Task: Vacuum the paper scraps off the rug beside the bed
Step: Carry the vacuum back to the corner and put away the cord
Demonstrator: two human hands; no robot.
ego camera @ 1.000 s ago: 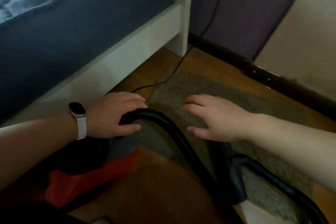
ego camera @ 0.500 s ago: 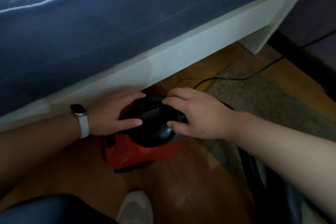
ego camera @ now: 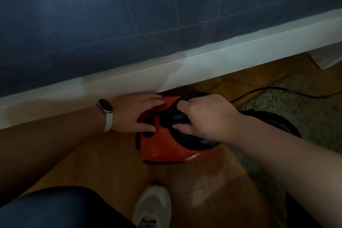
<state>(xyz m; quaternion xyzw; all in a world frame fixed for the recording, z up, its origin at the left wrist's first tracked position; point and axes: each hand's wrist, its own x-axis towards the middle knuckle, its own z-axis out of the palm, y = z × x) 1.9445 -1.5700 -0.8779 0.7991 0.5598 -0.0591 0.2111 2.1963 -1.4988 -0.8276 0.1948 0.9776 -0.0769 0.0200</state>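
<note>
A red and black canister vacuum sits on the wooden floor, partly under the white bed frame. My left hand, with a white band on the wrist, lies flat on the red top, fingers spread, thumb near a black button. My right hand is curled around the black carry handle on the vacuum's top. The black hose leaves the vacuum to the right, over the grey-green rug. No paper scraps show in this view.
The dark blue mattress fills the top of the view. A black power cord runs across the rug's far edge. My white shoe and dark-clothed knee are on the floor below. A white bed leg stands at right.
The view has swung left from the rug to the vacuum body. My right hand came from the rug onto the black handle; my left hand left the hose and rests on the red top.
</note>
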